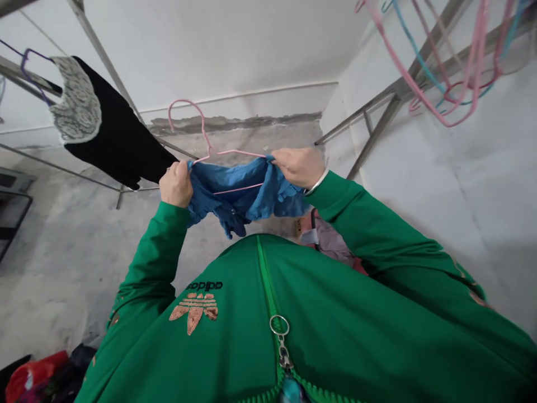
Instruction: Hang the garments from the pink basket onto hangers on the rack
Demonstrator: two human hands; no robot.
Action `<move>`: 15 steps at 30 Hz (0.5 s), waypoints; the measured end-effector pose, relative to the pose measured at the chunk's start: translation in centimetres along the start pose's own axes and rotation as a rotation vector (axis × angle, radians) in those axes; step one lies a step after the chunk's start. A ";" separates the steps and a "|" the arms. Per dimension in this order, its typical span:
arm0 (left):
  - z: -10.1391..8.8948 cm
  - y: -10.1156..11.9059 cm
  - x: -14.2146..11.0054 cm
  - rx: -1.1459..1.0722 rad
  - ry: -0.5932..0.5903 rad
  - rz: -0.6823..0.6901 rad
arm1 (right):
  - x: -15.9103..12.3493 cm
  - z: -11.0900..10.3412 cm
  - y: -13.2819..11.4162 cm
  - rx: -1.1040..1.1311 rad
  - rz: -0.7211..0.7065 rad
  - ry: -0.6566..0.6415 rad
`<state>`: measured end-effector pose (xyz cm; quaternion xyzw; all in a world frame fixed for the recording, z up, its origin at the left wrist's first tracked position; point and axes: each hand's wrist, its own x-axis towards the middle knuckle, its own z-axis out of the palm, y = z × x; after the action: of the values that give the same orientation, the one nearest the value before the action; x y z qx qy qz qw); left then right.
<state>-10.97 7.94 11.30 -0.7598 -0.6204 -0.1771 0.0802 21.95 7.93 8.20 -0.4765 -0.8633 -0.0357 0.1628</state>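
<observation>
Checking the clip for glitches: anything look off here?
The blue garment sits bunched around the pink wire hanger, its lower bar exposed across the cloth instead of covered. Separately, the wall behind shows a rough, patchy grey strip, like damaged plaster.

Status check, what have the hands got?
Left hand and right hand gripping blue garment. Pink hanger through it. Black top hanging near left hand.

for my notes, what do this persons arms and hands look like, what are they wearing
Both arms are covered by the long green sleeves of a track jacket, the left sleeve and the right sleeve. The left hand and right hand are bare, with no gloves. A thin silvery bangle sits at the right wrist.
</observation>
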 end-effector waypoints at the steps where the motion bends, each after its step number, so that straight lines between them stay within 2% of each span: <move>1: -0.1 -0.2 0.2 0.014 0.008 -0.026 | 0.0 0.0 0.0 -0.040 0.018 0.016; 7: -1.2 -1.3 1.2 0.134 -0.018 -0.216 | -0.3 -0.5 1.1 -0.248 0.085 0.095; 12: -2.0 0.6 0.7 0.061 -0.054 -0.185 | 0.2 -1.4 1.5 -0.318 0.119 0.131; 15: -2.9 2.4 -0.2 -0.075 -0.225 -0.085 | 0.3 -1.8 1.8 -0.270 0.179 0.153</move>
<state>-9.21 6.26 14.15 -0.7504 -0.6500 -0.1171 -0.0260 23.71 8.78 9.83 -0.5649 -0.7897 -0.1730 0.1651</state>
